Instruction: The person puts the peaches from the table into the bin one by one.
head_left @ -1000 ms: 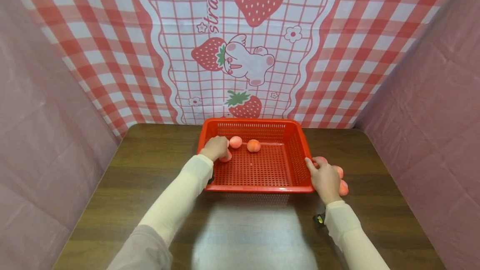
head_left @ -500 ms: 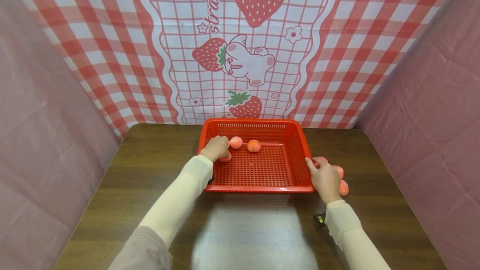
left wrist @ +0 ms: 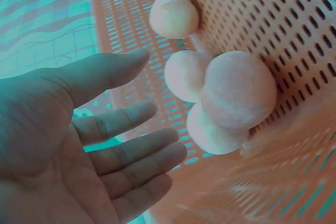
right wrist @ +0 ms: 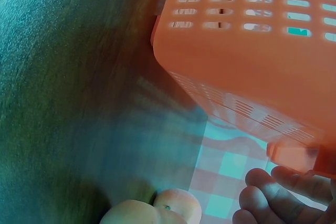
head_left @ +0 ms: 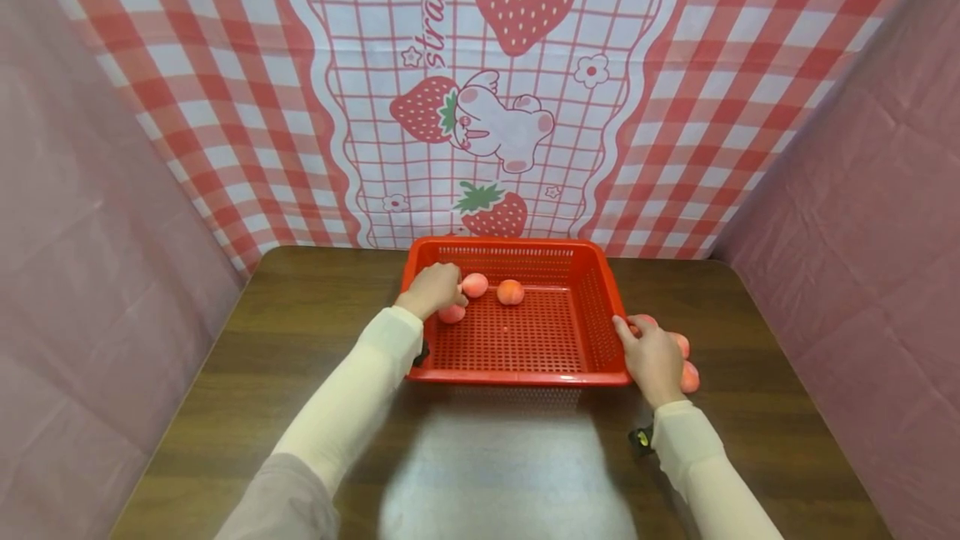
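A red plastic basket (head_left: 517,377) with perforated walls stands on the table. Several peaches lie in its left part, among them one peach (head_left: 511,292) apart from the rest and another peach (head_left: 452,313) beside my left hand (head_left: 433,290). In the left wrist view, that hand has its fingers extended and apart, with nothing in the palm; a peach (left wrist: 239,90) rests on others just beyond the fingertips. My right hand (head_left: 654,363) grips the basket's right rim, thumb on top, and its fingers (right wrist: 257,177) curl below the rim in the right wrist view.
Several more peaches (head_left: 689,377) lie on the wooden table (head_left: 300,340) right of the basket, partly behind my right hand. A checked strawberry-print cloth (head_left: 517,132) hangs right behind the basket. Pink curtains (head_left: 862,232) hang on both sides.
The fingers of my left hand have spread and drawn back slightly from the peaches, so the lower peach shows more fully. My right hand stays on the basket's rim.
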Motion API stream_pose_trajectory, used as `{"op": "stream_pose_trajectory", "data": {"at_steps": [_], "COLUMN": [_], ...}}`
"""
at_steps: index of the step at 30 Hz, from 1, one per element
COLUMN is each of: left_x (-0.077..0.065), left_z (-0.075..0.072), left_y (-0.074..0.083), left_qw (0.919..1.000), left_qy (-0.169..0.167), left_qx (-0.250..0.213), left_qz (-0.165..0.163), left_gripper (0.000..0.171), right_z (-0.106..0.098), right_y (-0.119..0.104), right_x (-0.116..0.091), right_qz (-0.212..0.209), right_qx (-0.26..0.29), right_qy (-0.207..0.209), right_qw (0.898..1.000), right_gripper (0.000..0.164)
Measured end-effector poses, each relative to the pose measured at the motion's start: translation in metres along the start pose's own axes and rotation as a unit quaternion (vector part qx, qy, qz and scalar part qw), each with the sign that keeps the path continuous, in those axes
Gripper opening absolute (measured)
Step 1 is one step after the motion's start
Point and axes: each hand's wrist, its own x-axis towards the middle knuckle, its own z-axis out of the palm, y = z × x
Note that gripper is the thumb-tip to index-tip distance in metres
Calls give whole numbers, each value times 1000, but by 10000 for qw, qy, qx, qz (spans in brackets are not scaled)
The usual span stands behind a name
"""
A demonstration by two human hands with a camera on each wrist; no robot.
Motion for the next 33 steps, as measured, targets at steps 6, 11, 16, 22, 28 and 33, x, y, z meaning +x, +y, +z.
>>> {"op": "stream_pose_trajectory", "data": {"at_steps": [6,11,16,22,28,33], "left_x": [-4,-8,-12,-19,-30,-36], "left_z": [-10,-17,-22,-29,-35,-36], "left_y": [1,-2,-5,-7,-11,-18], "left_qw": [9996,9995,9994,9996,9988,9969], "left_qy": [148,147,21,50,99,306], "left_qx": [185,216,262,165,162,282], "left_qz": [178,179,242,224,448,667], "left_gripper": [41,47,55,62,61,64], "right_z": [0,0,-1,-2,-3,-2], "right_y": [-1,-2,-3,-4,-3,-2], "right_x": [0,0,1,2,2,1], "right_qz": [30,-46,-60,-216,-275,-329], "right_qx": [-123,-154,-218,-338,-344,-329], "right_qy": [-79,-41,-29,75,-54,-96], "right_qw": [9999,9999,9997,9992,9990,9989], "right_gripper": [55,54,51,48,51,50]}}
